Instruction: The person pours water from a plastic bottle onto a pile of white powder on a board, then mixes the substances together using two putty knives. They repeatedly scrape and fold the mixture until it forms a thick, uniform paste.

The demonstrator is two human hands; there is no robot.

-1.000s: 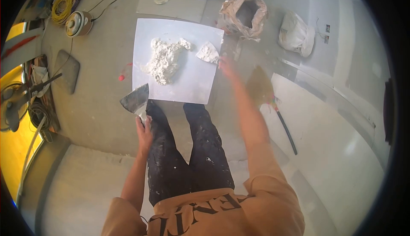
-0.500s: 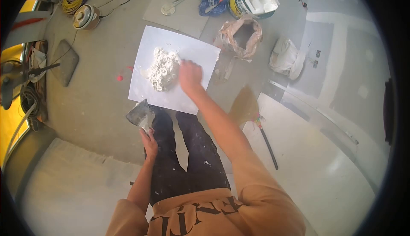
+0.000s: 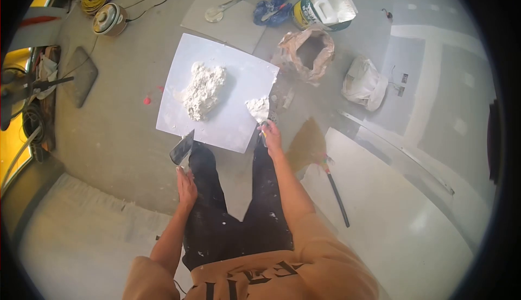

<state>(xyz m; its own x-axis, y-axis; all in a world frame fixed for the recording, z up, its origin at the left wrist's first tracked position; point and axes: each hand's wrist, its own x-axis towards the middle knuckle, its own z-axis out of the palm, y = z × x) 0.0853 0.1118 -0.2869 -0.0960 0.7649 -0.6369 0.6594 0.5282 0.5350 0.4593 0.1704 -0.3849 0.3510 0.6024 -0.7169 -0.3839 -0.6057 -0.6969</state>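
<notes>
A heap of white plaster (image 3: 203, 91) sits on a square white board (image 3: 230, 126) in front of my legs. My left hand (image 3: 186, 188) is closed round the handle of a wide putty knife (image 3: 182, 148), its dark blade tilted up beside the board's near left edge. My right hand (image 3: 273, 138) grips a second putty knife (image 3: 264, 129) at the board's right edge. A lump of plaster (image 3: 258, 107) covers that knife's blade and hides most of it. The heap lies apart from both blades.
Beyond the board's right corner stand an open paper bag (image 3: 287, 45) and a plaster bucket (image 3: 309, 15). A white sack (image 3: 362, 83) is further right. A brush with a dark handle (image 3: 339, 199) lies right of my legs. An electric pot (image 3: 110, 20) stands far left.
My right hand has come back from beside the heap towards me, and plaster now shows on its knife. The left knife has turned more edge-on. My right leg has shifted right.
</notes>
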